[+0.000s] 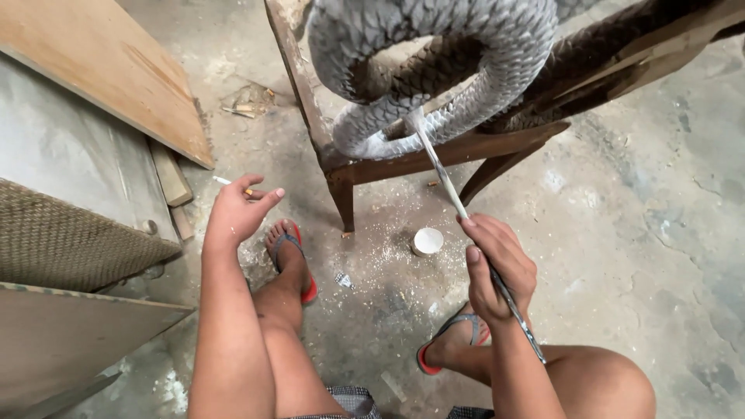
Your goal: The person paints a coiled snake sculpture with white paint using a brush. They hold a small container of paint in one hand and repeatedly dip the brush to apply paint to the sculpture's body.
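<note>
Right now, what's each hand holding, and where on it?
Right hand holds a long paintbrush around mid-handle, bristles on the scaled grey carving. Left hand pinches a cigarette near one end.

Open floor lies right of the brush hand; the chair leg and small white cup block the middle.

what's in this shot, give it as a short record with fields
setting: dusty concrete floor, seen from above
right hand: grips a long thin brush, tip on the carving
carving: grey scaled coil on a wooden stand
left hand: raised, cigarette between the fingers
floor items: small white cup, sawdust
feet: red-soled sandals
left side: wooden boards
</note>
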